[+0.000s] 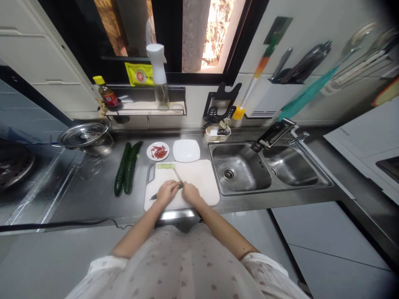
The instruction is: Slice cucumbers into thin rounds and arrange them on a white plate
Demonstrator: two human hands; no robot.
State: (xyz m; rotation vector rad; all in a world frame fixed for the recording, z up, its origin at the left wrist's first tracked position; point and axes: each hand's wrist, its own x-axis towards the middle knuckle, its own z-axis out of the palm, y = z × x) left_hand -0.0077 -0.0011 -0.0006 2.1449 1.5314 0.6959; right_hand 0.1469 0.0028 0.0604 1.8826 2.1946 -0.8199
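1. Head view: the left hand (167, 192) curls over a dark green cucumber piece (181, 185) on the smooth white board (204, 176).
2. Head view: the right hand (191, 194) closes round the thin-bladed knife (177, 175), its handle hidden.
3. Head view: pale rounds (166, 166) overlap in a row; glossy whole cucumbers (122, 171) lie leftward on the metal counter (99, 195), near a round plate (149, 152) of red bits (158, 152).
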